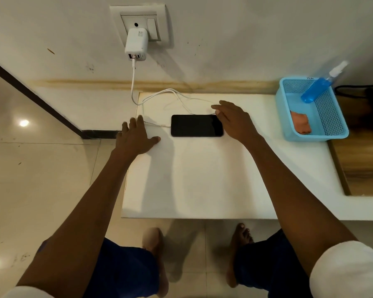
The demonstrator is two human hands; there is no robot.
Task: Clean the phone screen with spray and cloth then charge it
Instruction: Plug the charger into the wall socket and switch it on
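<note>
Resting my left hand [136, 136] flat on the bench [192, 179], grip wide and empty, my right hand [233, 120] touches the smartphone [196, 125] corner, also holding nothing. The charging cable [159, 97] looks plugged in; snagging its loose loops could drag the phone off.

white table [192, 179] carries a dark phone [196, 125]; white cable [177, 97] behind it, blue basket [314, 137] right of it.
</note>
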